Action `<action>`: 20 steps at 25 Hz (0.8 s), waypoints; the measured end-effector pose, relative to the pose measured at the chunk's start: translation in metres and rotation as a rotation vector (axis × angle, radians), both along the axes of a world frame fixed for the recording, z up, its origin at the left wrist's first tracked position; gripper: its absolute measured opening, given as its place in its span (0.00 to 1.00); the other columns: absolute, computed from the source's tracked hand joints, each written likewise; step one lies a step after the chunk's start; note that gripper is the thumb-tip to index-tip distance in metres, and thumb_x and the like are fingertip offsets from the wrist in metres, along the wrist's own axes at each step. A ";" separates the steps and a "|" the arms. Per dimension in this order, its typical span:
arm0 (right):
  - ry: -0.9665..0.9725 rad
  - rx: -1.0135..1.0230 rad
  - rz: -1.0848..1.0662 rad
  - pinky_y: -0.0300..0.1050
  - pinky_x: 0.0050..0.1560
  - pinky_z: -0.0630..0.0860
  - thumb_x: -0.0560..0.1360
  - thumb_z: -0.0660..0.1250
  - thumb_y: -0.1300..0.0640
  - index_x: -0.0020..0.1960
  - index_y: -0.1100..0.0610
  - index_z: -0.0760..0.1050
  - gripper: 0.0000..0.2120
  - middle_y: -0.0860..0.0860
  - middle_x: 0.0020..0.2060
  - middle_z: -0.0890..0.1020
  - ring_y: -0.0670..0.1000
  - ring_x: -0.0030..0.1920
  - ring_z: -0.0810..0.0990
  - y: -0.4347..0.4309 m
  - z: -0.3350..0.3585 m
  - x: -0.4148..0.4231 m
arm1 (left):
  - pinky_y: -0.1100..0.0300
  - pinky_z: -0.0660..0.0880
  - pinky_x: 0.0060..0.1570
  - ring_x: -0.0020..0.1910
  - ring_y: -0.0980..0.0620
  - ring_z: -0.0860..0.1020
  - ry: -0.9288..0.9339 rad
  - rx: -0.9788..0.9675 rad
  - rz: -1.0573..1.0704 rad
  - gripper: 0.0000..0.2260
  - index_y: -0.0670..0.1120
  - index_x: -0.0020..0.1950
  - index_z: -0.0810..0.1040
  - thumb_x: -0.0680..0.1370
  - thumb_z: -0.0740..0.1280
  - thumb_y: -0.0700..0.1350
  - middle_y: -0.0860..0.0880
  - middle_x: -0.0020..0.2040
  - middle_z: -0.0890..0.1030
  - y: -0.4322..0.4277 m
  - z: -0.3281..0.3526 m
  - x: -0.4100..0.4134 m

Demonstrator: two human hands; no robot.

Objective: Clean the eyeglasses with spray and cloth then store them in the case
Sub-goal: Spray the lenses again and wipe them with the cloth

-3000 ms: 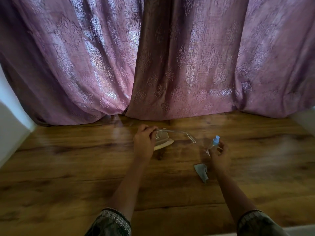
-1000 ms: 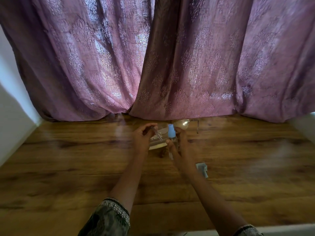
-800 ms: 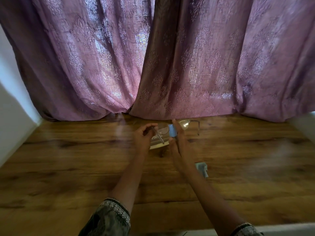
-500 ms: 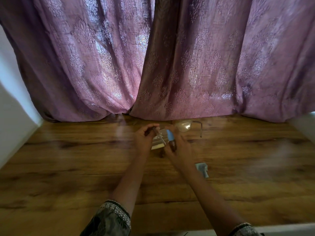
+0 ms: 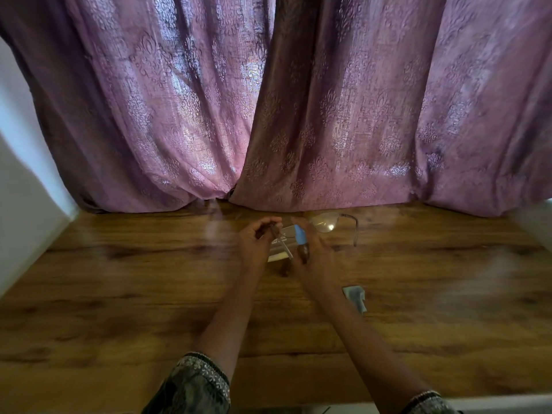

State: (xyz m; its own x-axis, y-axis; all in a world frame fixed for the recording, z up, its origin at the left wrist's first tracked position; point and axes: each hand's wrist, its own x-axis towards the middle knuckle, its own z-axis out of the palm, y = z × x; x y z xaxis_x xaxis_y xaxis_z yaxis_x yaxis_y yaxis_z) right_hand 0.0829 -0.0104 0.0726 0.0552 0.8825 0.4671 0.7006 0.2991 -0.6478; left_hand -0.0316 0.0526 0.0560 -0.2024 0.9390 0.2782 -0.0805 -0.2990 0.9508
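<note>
Since three seconds ago the right hand (image 5: 313, 258) has carried the spray bottle (image 5: 300, 234) in from the right side of the table, near the cloth, to the middle, where it now sits just beside the left hand (image 5: 255, 246). Nearest the viewer, patterned sleeve cuffs (image 5: 191, 383) frame bare forearms reaching forward over a brown wooden table (image 5: 119, 294). A small grey-blue cloth (image 5: 355, 297) lies on the wood just right of the right forearm, untouched. Farther on, the right hand's fingers curl around the small bottle, blue cap uppermost. The left hand pinches one thin temple arm of the eyeglasses (image 5: 327, 225) between thumb and fingertips, holding them above a pale case (image 5: 276, 253) that rests on the table under both hands. The step in hand looks like spraying the lenses. To do it well, the pinch belongs on the arm, away from the glass, with the nozzle aimed at one lens at a time and only a light mist. Where the nozzle points is hard to tell, as fingers hide it. The eyeglasses are slight, with a thin dark frame and clear rounded lenses. One lens catches a bright glint beyond the right hand, and the far arm is unfolded, angling downward. Behind everything a purple patterned curtain (image 5: 298, 115) hangs down to the table's back edge.
</note>
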 end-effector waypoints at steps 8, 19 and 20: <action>0.027 0.075 0.056 0.42 0.29 0.72 0.70 0.67 0.63 0.65 0.49 0.66 0.25 0.50 0.34 0.78 0.48 0.29 0.75 -0.004 -0.002 -0.003 | 0.69 0.77 0.38 0.34 0.62 0.80 -0.020 -0.014 -0.010 0.07 0.41 0.45 0.80 0.71 0.68 0.31 0.57 0.34 0.82 -0.002 0.004 0.000; 0.124 0.139 -0.133 0.32 0.23 0.66 0.73 0.67 0.64 0.66 0.51 0.66 0.24 0.44 0.25 0.70 0.43 0.24 0.70 0.006 0.003 0.023 | 0.71 0.75 0.35 0.35 0.57 0.79 -0.038 -0.010 0.010 0.08 0.43 0.46 0.80 0.72 0.67 0.32 0.50 0.38 0.80 -0.008 0.008 -0.001; 0.116 0.130 -0.145 0.38 0.23 0.67 0.73 0.67 0.65 0.66 0.54 0.67 0.24 0.46 0.25 0.71 0.45 0.23 0.70 0.007 0.001 0.024 | 0.71 0.75 0.35 0.36 0.54 0.78 -0.038 -0.017 0.011 0.08 0.43 0.45 0.80 0.72 0.67 0.32 0.51 0.38 0.80 -0.008 0.009 -0.001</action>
State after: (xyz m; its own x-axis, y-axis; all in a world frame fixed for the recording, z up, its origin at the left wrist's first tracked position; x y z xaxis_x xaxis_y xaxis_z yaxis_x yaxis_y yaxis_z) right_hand 0.1068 -0.0035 0.0733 0.2371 0.7944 0.5592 0.6652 0.2868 -0.6894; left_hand -0.0326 0.0441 0.0649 -0.2226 0.9411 0.2544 -0.1132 -0.2842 0.9521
